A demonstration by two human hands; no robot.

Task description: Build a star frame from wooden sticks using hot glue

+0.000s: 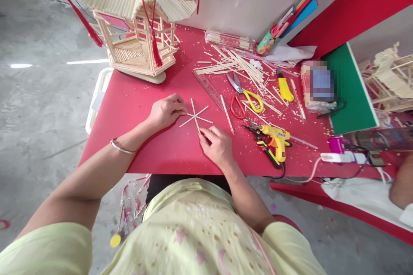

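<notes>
A star of thin wooden sticks (195, 116), crossed at the middle, lies on the red tabletop (135, 154) in front of me. My left hand (165, 111) is closed in a pinch at the end of its left arm. The tip of the arm nearest me is between the thumb and fingers of my right hand (217, 144), also closed. Just right of the star is a red-and-white striped stick (227, 116). Red-and-yellow-handled scissors (240, 90) lie open beyond it, beside a clear ruler (209, 88).
A stick-built pavilion model (138, 47) with red tassels stands back left. Loose sticks (248, 68) and scraps cover the back right, near a yellow utility knife (284, 86). A yellow glue gun (277, 137) and pliers (266, 148) lie right. Another person's arm (403, 180) shows far right.
</notes>
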